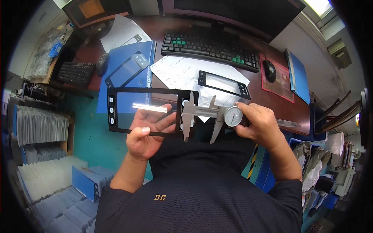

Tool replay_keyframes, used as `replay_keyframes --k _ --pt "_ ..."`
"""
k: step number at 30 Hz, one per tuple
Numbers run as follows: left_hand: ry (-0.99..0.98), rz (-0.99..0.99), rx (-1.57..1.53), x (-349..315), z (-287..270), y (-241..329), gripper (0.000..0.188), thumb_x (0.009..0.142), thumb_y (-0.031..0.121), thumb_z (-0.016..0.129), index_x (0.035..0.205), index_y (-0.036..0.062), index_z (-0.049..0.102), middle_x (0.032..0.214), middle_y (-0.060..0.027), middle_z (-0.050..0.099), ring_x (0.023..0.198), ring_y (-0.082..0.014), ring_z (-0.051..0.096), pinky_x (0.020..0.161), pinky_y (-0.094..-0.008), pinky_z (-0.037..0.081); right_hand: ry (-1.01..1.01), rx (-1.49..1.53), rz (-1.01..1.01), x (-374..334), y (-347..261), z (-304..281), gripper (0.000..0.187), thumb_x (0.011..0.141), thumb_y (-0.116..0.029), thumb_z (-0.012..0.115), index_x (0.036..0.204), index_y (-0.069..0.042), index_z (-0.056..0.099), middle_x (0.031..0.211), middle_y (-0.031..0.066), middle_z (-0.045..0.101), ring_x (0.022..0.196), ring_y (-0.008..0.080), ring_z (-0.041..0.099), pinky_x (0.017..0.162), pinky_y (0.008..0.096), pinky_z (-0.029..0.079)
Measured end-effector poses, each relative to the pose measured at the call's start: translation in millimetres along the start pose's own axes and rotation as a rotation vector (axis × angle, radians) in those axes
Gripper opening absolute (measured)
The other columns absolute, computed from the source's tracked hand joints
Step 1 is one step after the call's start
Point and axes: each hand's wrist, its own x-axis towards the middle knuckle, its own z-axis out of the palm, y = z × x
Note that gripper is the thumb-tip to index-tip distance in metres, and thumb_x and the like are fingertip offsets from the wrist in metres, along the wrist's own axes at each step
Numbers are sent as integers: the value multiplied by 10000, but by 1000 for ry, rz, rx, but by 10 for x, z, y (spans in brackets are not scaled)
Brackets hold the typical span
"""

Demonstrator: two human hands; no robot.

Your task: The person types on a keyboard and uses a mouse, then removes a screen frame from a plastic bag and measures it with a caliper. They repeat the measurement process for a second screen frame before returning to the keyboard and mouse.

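Note:
My left hand [142, 143] grips a clear glass panel [149, 90] with a black border and small white icons, thumb over its near edge and fingers behind, showing through the glass. In my right hand [259, 123] is a dial caliper [208, 112] with a round white dial, held at the dial end. The caliper's jaws are spread apart, and the left jaw overlaps the panel's right border. I cannot tell whether that jaw touches the glass. A smaller black-bordered panel [223, 83] lies beyond on white paper, and another panel [131, 69] lies on a blue folder.
The dark red desk [268, 106] holds a black keyboard [210, 49], a mouse [269, 70] on a red mat, the blue folder [110, 93], and loose papers [171, 73]. A monitor [233, 15] stands behind. Stacks of sheets [42, 122] fill the left side; blue bins [266, 171] stand at right.

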Motion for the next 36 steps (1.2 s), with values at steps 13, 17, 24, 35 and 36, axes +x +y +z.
replay_keyframes --k 13,17,24,35,36 --pt "-99 18 -35 33 46 -73 694 815 7 463 1495 110 364 1622 -300 307 1487 -488 349 1199 -613 341 -77 -71 -14 -13 -42 147 614 729 -237 852 1300 -89 678 700 66 571 610 248 620 572 377 525" --pt "-68 13 -16 28 81 -62 719 810 7 467 1509 127 351 1618 -298 318 1483 -488 358 1195 -605 349 -54 -64 -26 -28 -17 203 600 724 -221 843 1286 -87 685 704 70 578 615 248 625 571 377 526" --pt "-49 13 -11 41 75 -66 731 807 14 471 1516 148 349 1611 -300 331 1468 -503 375 1197 -592 346 -53 -31 -17 -1 -17 213 575 708 -197 829 1252 -75 687 714 77 592 629 258 637 579 385 529" --pt "-62 4 -16 51 37 -75 728 804 19 470 1511 144 347 1608 -307 333 1474 -512 359 1199 -593 343 -34 -14 -24 -16 2 260 584 678 -119 795 1249 -62 686 685 88 542 598 259 588 577 384 513" --pt "-66 3 -17 53 37 -79 728 803 20 468 1510 143 344 1609 -303 334 1474 -512 358 1194 -597 347 -33 -17 -24 -25 7 265 584 677 -117 794 1248 -61 685 684 88 539 597 259 587 577 383 512"
